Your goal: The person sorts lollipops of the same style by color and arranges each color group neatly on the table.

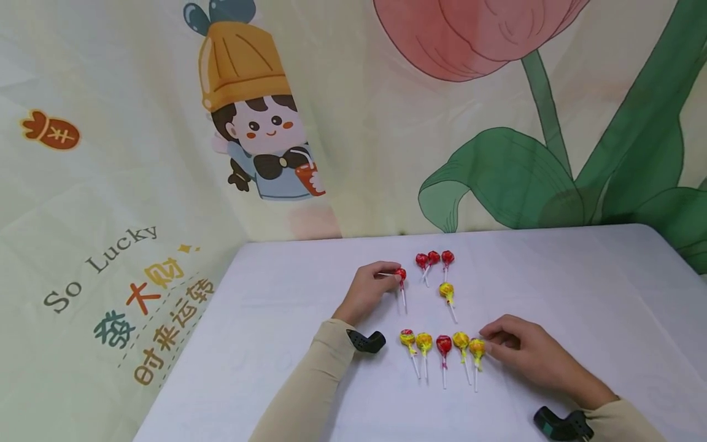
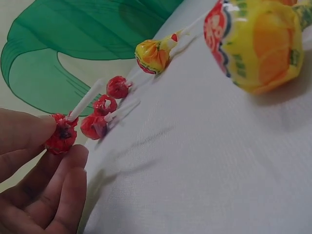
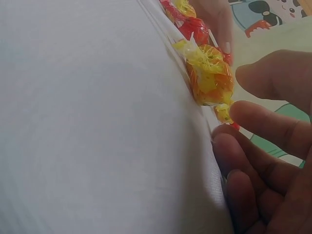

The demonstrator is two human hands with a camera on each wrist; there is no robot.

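Note:
My left hand (image 1: 369, 290) pinches a red-wrapped lollipop (image 2: 62, 134) by its head, between thumb and fingertips, above the white table. Its white stick points toward the near side in the head view. Beyond it lie three red lollipops (image 1: 433, 258), two of them touching, with a yellow lollipop (image 1: 446, 291) nearer. A front row holds a red lollipop (image 1: 444, 345) between yellow ones. At the row's right end, my right hand (image 1: 527, 351) is beside a yellow lollipop (image 3: 210, 80), fingers loosely bent, thumb and forefinger apart with nothing gripped.
The white-covered table (image 1: 287, 294) meets a printed cloth backdrop (image 1: 353, 123) along its far edge. A black wrist device (image 1: 366, 341) sits on the left wrist, another black device (image 1: 563, 425) on the right.

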